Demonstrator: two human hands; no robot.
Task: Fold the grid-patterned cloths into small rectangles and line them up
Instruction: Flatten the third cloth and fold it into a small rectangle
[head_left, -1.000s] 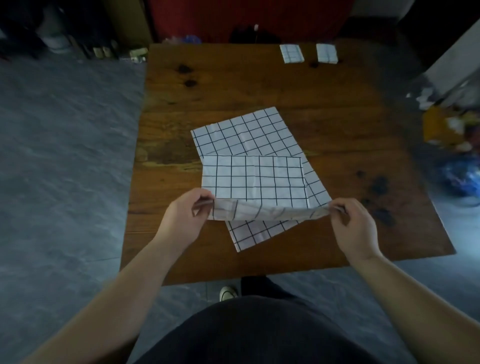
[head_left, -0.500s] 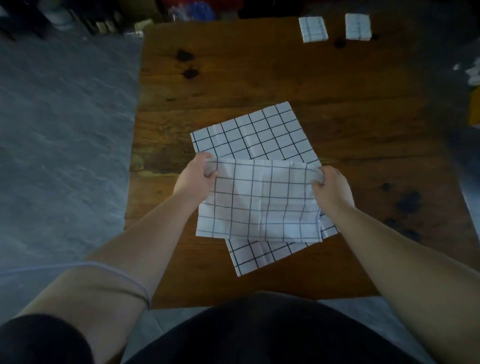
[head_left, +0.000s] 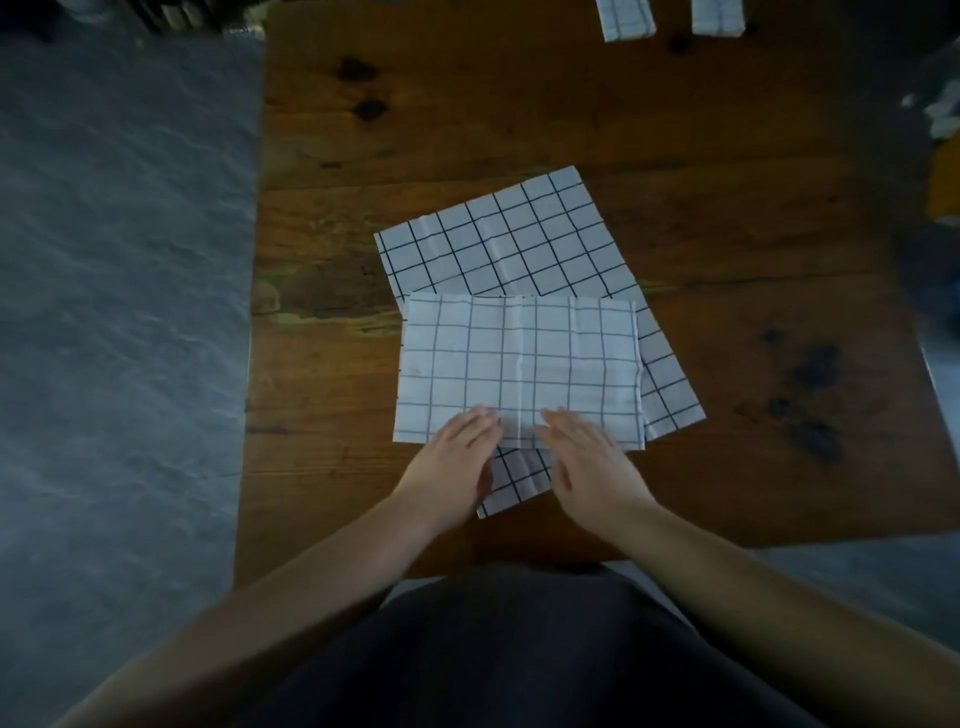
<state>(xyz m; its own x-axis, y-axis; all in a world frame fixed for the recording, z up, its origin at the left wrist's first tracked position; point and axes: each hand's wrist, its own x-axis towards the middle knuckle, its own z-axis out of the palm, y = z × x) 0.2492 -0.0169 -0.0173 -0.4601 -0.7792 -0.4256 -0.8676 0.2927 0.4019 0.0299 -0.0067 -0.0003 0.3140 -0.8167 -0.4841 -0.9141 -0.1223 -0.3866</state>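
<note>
A white grid-patterned cloth (head_left: 519, 358), folded in half into a wide rectangle, lies flat on the wooden table (head_left: 467, 119). Under it, turned at an angle, a second grid cloth (head_left: 509, 234) lies unfolded; its corners stick out at the back, right and front. My left hand (head_left: 449, 470) and my right hand (head_left: 587, 462) rest flat, palms down, side by side on the near edge of the folded cloth, fingers together, gripping nothing. Two small folded grid cloths (head_left: 626, 21) (head_left: 717, 18) sit side by side at the table's far edge.
Grey stone floor (head_left: 119, 312) lies left of the table. Dark knots mark the wood at the back left (head_left: 363, 88) and at the right (head_left: 810, 374). Blurred clutter (head_left: 940, 114) stands past the table's right edge.
Both hands carried the near edge of the cloth away from me, laid it on the far edge, let go and came back to press the near fold.
</note>
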